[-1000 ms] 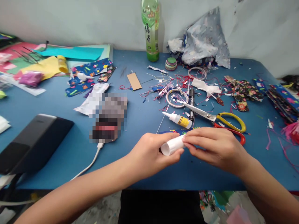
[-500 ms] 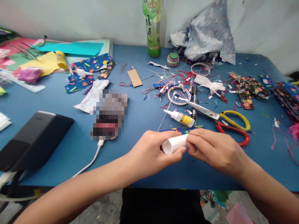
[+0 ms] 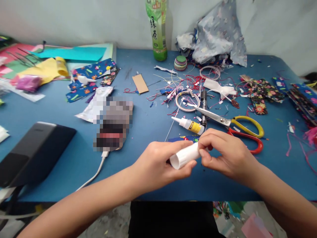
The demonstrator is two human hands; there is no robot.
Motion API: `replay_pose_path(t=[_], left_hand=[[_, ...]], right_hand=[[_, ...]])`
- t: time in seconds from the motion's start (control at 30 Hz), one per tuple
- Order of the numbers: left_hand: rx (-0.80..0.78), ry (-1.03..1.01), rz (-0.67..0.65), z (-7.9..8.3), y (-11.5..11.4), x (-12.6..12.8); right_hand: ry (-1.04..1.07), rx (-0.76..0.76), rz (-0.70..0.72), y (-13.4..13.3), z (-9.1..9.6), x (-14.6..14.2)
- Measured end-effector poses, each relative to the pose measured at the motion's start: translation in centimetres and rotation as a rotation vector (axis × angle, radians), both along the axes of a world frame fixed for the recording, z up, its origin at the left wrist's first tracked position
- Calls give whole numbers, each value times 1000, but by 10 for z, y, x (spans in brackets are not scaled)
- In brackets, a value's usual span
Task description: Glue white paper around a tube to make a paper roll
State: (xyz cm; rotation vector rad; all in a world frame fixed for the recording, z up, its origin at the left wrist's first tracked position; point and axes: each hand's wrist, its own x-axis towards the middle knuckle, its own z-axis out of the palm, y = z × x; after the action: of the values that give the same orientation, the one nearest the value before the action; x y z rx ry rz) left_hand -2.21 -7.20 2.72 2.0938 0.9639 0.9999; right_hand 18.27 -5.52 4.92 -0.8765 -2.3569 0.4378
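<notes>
Curling round the open end of a white paper tube (image 3: 184, 155), the left hand (image 3: 158, 163) fingers (image 3: 178, 144) are closed. The right hand (image 3: 228, 155) pinches the other end tight. Just beyond these fingers, a glue bottle (image 3: 189, 125) and scissors (image 3: 232, 125) lie on the blue surface (image 3: 148, 115).

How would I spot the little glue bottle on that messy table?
On the blue table, look just beyond the left hand and right hand holding a white paper roll. The glue bottle lies on its side beside the scissors. Unlike the black marker beside it, it has a yellow label and white nozzle.
</notes>
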Motion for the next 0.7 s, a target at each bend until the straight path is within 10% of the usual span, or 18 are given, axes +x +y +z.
replay_pose_path(t=[0.7], left_hand=[[71, 24, -29, -2, 1, -2]], right_hand=[[63, -43, 2, 2, 2, 5]])
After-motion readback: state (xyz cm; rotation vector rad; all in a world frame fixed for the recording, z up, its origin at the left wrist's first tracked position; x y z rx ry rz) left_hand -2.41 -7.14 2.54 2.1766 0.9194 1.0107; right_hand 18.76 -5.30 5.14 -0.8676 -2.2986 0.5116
